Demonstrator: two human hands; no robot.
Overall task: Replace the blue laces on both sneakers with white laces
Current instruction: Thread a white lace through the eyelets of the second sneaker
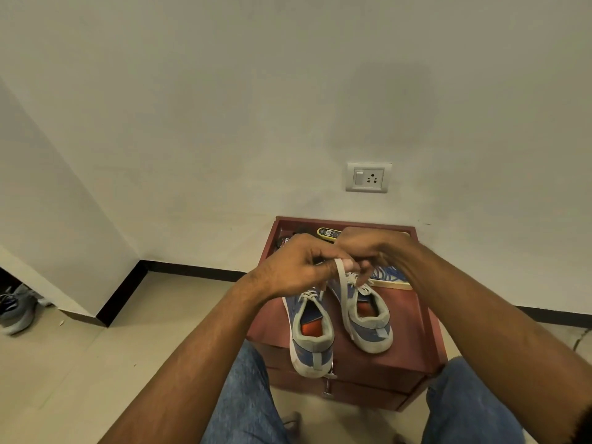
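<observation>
Two blue and grey sneakers stand heel-toward-me on a red-brown cabinet. The left sneaker and the right sneaker both show white lacing at the tongue. My left hand and my right hand meet above the right sneaker's front. Both pinch a white lace that runs down to the right sneaker. A bundle of blue laces lies on a pale board behind the right sneaker.
Small items, among them a yellow and black tube, lie in the cabinet's back tray. A wall socket sits above it. Another grey shoe rests on the floor at far left. My knees in jeans flank the cabinet.
</observation>
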